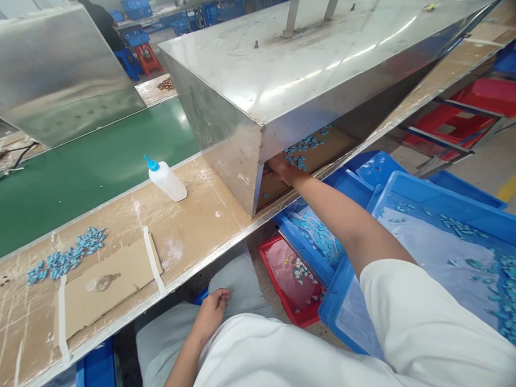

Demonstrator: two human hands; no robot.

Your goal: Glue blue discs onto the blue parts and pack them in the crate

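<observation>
My left hand (213,312) rests on my lap near the bench edge, its fingers curled in and nothing visible in them. My right hand (279,168) reaches into the open front of a metal hood (226,144); its fingers are in shadow and partly hidden by the hood's side wall. Beside it, many small round blue pieces (307,145) lie spread over the brown board inside. A single blue piece (265,195) lies nearer the hood's front corner.
A white squeeze bottle (168,181) with a blue nozzle and a pile of blue pieces (69,253) are on the bench left of the hood. Cardboard (113,286) is taped there. Blue bins (393,183) and a red bin (266,252) stand below, right. A green belt (112,148) runs behind.
</observation>
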